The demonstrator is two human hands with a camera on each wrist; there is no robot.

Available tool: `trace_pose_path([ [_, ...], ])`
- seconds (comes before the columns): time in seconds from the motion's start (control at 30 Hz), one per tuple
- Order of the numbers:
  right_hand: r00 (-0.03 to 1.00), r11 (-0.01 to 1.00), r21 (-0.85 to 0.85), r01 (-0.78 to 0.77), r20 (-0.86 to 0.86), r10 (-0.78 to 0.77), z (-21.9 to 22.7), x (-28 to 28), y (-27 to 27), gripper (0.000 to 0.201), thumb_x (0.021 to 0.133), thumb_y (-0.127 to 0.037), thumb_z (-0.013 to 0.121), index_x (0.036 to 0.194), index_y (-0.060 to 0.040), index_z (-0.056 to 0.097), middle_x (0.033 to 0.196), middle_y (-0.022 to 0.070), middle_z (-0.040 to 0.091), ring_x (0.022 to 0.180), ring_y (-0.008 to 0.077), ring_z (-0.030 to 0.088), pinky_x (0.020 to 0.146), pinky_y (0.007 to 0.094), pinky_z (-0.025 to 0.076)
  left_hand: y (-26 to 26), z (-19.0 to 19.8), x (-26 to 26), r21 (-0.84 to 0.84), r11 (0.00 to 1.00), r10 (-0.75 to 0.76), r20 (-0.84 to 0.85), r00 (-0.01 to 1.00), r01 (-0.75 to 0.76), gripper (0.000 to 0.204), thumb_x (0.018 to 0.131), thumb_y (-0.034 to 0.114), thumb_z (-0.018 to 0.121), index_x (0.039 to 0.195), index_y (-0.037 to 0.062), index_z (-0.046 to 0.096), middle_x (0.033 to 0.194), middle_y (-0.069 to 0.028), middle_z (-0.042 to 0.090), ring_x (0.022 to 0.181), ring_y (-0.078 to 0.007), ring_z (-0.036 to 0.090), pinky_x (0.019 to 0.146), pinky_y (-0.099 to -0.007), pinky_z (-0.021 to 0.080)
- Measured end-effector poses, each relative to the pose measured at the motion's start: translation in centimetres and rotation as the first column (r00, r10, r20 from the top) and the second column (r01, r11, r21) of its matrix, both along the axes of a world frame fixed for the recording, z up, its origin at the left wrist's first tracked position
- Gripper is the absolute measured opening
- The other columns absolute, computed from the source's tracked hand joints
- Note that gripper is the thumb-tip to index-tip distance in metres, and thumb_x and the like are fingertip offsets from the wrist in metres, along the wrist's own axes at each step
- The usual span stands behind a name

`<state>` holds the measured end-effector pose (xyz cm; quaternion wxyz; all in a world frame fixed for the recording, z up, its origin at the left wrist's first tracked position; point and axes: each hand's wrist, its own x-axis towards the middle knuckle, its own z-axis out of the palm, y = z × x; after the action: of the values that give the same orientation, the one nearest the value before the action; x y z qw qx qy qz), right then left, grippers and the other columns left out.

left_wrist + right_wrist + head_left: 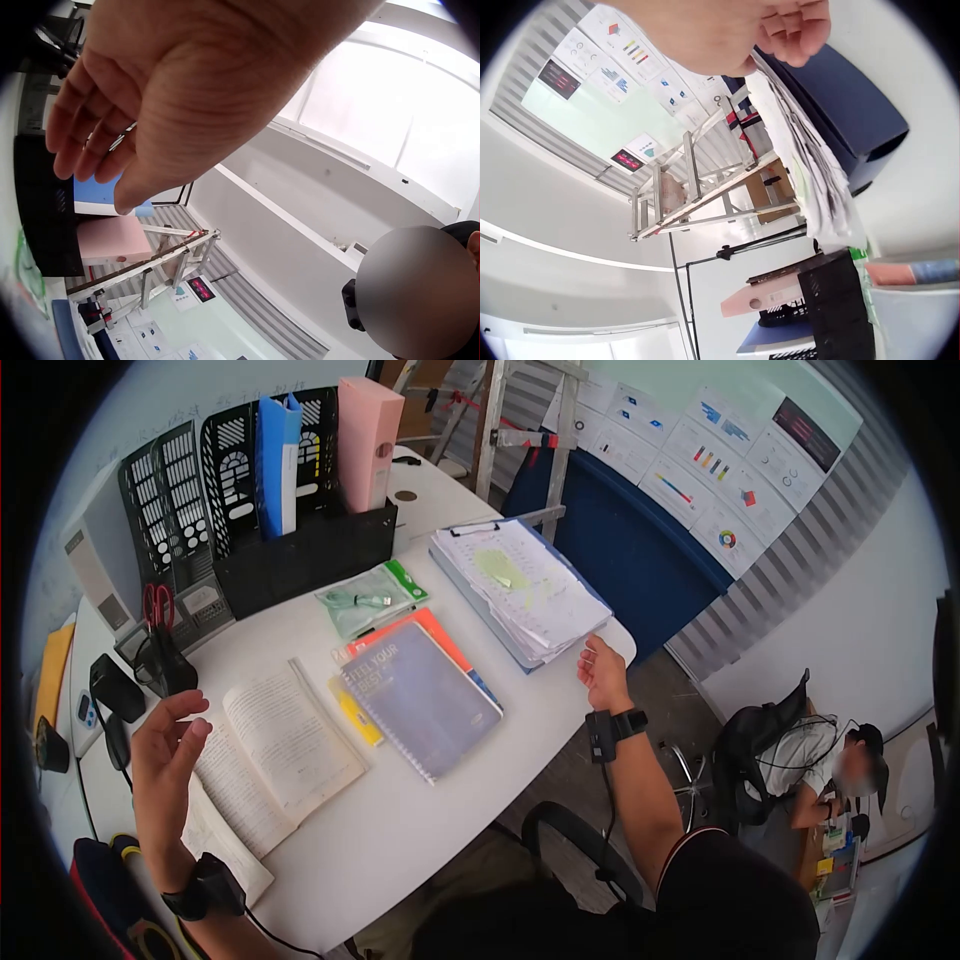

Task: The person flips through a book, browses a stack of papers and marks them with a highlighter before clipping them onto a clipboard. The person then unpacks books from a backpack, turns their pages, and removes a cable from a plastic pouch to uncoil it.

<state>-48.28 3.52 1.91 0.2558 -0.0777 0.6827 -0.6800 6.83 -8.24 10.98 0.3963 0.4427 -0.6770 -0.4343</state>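
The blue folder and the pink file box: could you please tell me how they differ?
The blue folder is slim, while the pink file box is broader. The folder carries a pale strip down its spine; the box shows a round hole. Both stand upright in the black perforated rack.

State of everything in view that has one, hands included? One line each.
Left hand: open, empty, raised
Right hand: fingers loosely curled, beside paper stack; contact unclear
Book: open
Spiral notebook: closed
Blue folder: upright in black rack
Pink folder: upright, same rack
Scissors: handles up, blades hidden
Green-edged bag: lying flat, seal unclear
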Motion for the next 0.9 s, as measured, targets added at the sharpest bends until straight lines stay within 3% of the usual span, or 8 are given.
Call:
trace_pose_path([
  [0.1, 0.998, 0.995, -0.076, -0.068, 0.014, 0.069, -0.4, 3.6, 1.6, 0.025, 0.094, -0.028, 0.064, 0.076, -0.0124, 0.054, 0.061, -0.0054, 0.044, 0.050, 0.0068, 0.038, 0.045, 0.0231, 0.030, -0.5, -0.3, -0.3, -0.017, 0.999, -0.030, 0.022, 0.999, 0.030, 0.032, 0.093, 0.012, 0.067, 0.120, -0.0038, 0.061, 0.112, -0.0067, 0.064, 0.094, -0.0105, 0.057, 0.085, -0.0248, 0.045],
  [0.2, 0.976, 0.962, -0.170, -0.214, -0.068, 0.205, -0.9, 8.0, 3.5, 0.033, 0.092, -0.026, 0.066, 0.068, -0.0173, 0.046, 0.059, -0.0087, 0.033, 0.048, 0.0028, 0.029, 0.043, 0.0216, 0.020, 0.3, -0.1, -0.9, -0.053, 0.998, -0.029, -0.012, 1.000, 0.028, 0.029, 0.093, 0.006, 0.065, 0.120, -0.0031, 0.063, 0.114, -0.0075, 0.065, 0.100, -0.0120, 0.059, 0.087, -0.0253, 0.046],
  [0.33, 0.883, 0.873, -0.134, -0.470, -0.060, 0.466, -0.1, 16.5, 4.4, 0.043, 0.096, -0.012, 0.061, 0.061, -0.0138, 0.036, 0.054, -0.0080, 0.028, 0.046, 0.0032, 0.023, 0.043, 0.0255, 0.016, 0.9, 0.9, -0.9, -0.096, 0.995, 0.012, -0.021, 1.000, -0.014, 0.027, 0.094, 0.007, 0.065, 0.119, -0.0039, 0.064, 0.110, -0.0094, 0.068, 0.099, -0.0123, 0.062, 0.088, -0.0268, 0.049],
  [0.4, 0.748, 0.748, -0.040, -0.662, -0.100, 0.656, 0.0, 19.7, 5.2, 0.046, 0.096, -0.011, 0.062, 0.059, -0.0104, 0.033, 0.053, -0.0071, 0.031, 0.049, 0.0029, 0.024, 0.046, 0.0265, 0.018, 1.1, 0.4, -0.9, -0.092, 0.995, 0.040, -0.030, 0.999, -0.043, 0.026, 0.095, 0.009, 0.065, 0.117, -0.0033, 0.064, 0.109, -0.0083, 0.069, 0.096, -0.0118, 0.064, 0.085, -0.0258, 0.051],
  [0.57, 0.321, 0.330, 0.047, -0.943, -0.146, 0.936, 1.3, 25.4, 4.6, 0.047, 0.094, -0.012, 0.065, 0.057, -0.0063, 0.035, 0.054, -0.0064, 0.033, 0.055, 0.0037, 0.025, 0.048, 0.0273, 0.020, 3.9, -1.3, -1.7, -0.066, 0.997, 0.051, 0.250, 0.967, -0.036, 0.029, 0.093, 0.013, 0.068, 0.116, -0.0036, 0.064, 0.106, -0.0095, 0.070, 0.094, -0.0148, 0.067, 0.083, -0.0286, 0.053],
  [0.73, -0.043, -0.008, 0.166, -0.986, -0.210, 0.977, 1.5, 29.6, 1.5, 0.043, 0.092, -0.015, 0.067, 0.059, -0.0002, 0.043, 0.051, -0.0018, 0.034, 0.053, 0.0060, 0.028, 0.047, 0.0286, 0.025, 9.0, -3.3, 0.1, -0.147, 0.977, 0.203, 0.437, 0.876, -0.153, 0.032, 0.091, 0.020, 0.070, 0.116, 0.0003, 0.066, 0.107, -0.0150, 0.070, 0.096, -0.0258, 0.068, 0.084, -0.0347, 0.053],
  [0.83, -0.217, -0.144, 0.280, -0.949, -0.251, 0.943, 1.7, 32.1, -0.8, 0.040, 0.091, -0.017, 0.069, 0.063, 0.0033, 0.049, 0.051, 0.0020, 0.038, 0.052, 0.0076, 0.030, 0.047, 0.0294, 0.029, 12.9, -2.9, 2.5, -0.202, 0.924, 0.381, 0.523, 0.762, -0.324, 0.030, 0.089, 0.015, 0.070, 0.115, 0.0004, 0.066, 0.109, -0.0162, 0.068, 0.099, -0.0294, 0.066, 0.084, -0.0351, 0.052],
  [0.9, -0.256, -0.185, 0.266, -0.946, -0.263, 0.930, 0.5, 33.6, -2.4, 0.039, 0.091, -0.017, 0.069, 0.063, 0.0038, 0.050, 0.051, 0.0031, 0.039, 0.052, 0.0080, 0.031, 0.047, 0.0296, 0.030, 15.2, -3.6, 5.7, -0.330, 0.863, 0.505, 0.544, 0.670, -0.382, 0.030, 0.087, 0.010, 0.072, 0.114, -0.0005, 0.065, 0.112, -0.0175, 0.067, 0.104, -0.0332, 0.065, 0.089, -0.0362, 0.051],
])
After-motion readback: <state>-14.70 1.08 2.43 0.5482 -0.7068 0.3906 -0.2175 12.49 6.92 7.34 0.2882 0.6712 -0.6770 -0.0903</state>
